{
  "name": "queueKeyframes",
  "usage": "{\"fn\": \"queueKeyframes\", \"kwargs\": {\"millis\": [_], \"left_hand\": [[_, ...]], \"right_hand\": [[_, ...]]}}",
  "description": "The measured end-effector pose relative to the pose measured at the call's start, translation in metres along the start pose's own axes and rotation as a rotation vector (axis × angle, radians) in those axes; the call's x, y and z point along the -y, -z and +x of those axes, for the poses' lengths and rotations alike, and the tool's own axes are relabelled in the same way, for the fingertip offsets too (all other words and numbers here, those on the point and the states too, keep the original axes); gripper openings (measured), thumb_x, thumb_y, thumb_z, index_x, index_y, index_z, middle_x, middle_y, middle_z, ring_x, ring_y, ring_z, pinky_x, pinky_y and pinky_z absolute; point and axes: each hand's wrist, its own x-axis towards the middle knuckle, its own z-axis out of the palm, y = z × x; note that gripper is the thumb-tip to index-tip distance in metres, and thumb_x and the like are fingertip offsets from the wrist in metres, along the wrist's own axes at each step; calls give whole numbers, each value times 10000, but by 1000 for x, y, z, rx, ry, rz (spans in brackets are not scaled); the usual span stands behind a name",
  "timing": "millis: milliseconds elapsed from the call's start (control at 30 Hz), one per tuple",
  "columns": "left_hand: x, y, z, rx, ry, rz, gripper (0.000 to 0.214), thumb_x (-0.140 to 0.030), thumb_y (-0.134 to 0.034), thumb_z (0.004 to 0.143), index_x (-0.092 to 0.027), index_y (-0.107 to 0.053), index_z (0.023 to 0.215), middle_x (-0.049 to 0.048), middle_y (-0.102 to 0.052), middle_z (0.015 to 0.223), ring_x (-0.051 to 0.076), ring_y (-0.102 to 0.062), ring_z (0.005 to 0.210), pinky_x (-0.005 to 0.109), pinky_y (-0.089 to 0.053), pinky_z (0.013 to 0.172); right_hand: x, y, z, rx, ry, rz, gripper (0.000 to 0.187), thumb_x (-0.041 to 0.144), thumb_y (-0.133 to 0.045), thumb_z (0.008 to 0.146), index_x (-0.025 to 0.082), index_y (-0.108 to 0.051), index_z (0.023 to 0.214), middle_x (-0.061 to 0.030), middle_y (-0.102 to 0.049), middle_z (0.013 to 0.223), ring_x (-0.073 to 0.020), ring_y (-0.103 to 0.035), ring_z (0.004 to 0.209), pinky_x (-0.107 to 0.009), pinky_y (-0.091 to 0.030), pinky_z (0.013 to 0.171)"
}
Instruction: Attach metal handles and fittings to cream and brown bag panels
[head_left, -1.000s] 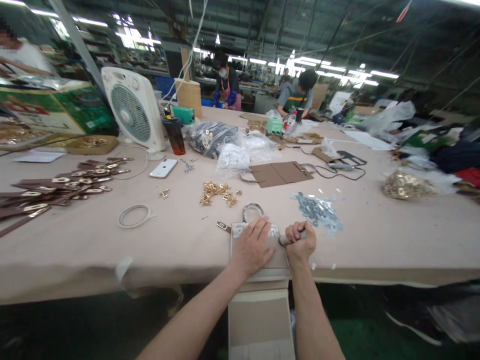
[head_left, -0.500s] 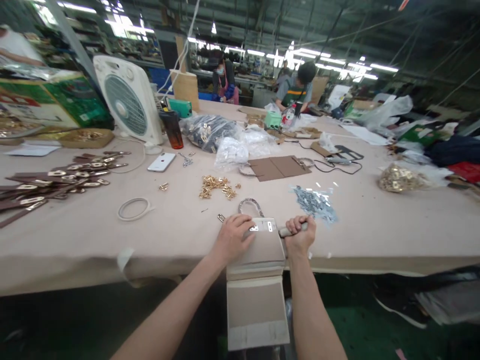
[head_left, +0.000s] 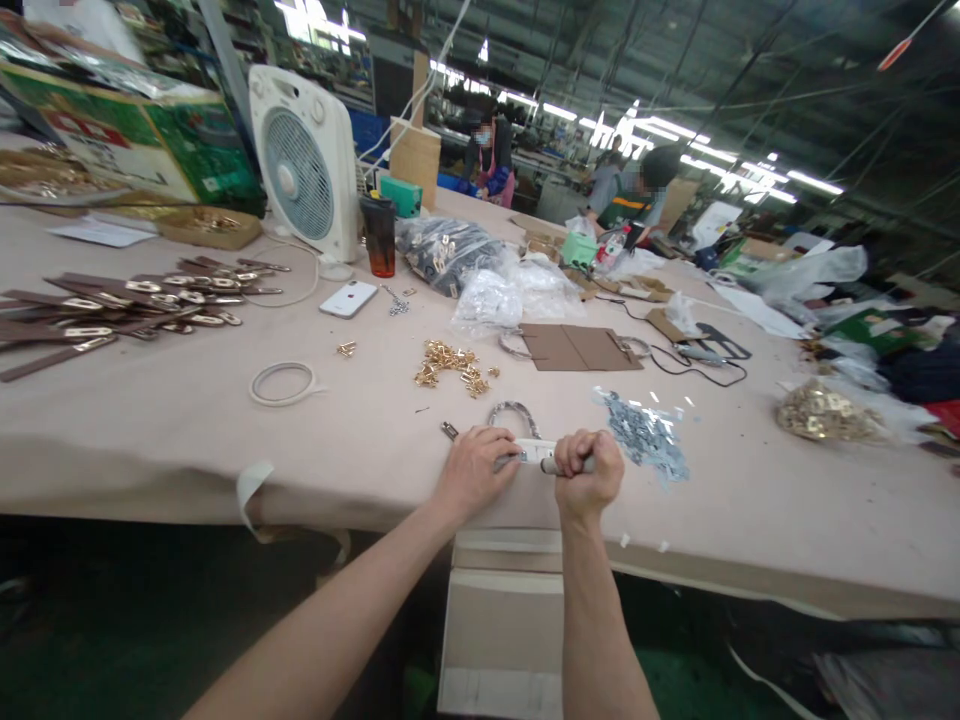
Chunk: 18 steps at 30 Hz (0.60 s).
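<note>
The panel, lower centre of frame, overhangs the table. The right hand curls tightly round a tool; the left hand's fingers lie together, pinching or not unclear. A slipping tool could strike them.

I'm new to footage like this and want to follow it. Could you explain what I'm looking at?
There is no machine here: these are a person's bare hands, seen by one camera worn on the head, looking forward and down. The right hand grips a tool, mostly hidden by its fingers. The left hand rests on a beige panel, part of which hangs over the edge of the table. On the table lie gold-coloured pieces, small grey pieces, a white phone, a ring of tape and brown straps with metal fittings.
</note>
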Motion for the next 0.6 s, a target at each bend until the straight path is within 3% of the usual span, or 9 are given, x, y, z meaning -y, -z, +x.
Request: {"fn": "queueKeyframes", "kwargs": {"millis": [233,600], "left_hand": [[3,-1,0,4,2,-18,163,-307,-694,935,-304,-767,1080,7,-725,1224,215,-613,1160,408,-488,1015],[7,1,3,25,-20,-26,119,-319,-668,960,-284,-738,1051,14,-735,1124,219,-605,1126,399,-473,997]], "right_hand": [[-25,-12,-10,7,-11,-33,394,394,-577,958,216,-447,632,85,-341,490,-62,-303,382,-200,-251,401],[-29,-25,-17,-46,41,-99,364,359,-568,956,217,-482,632,72,-370,498,-70,-323,389,-206,-257,397]]}}
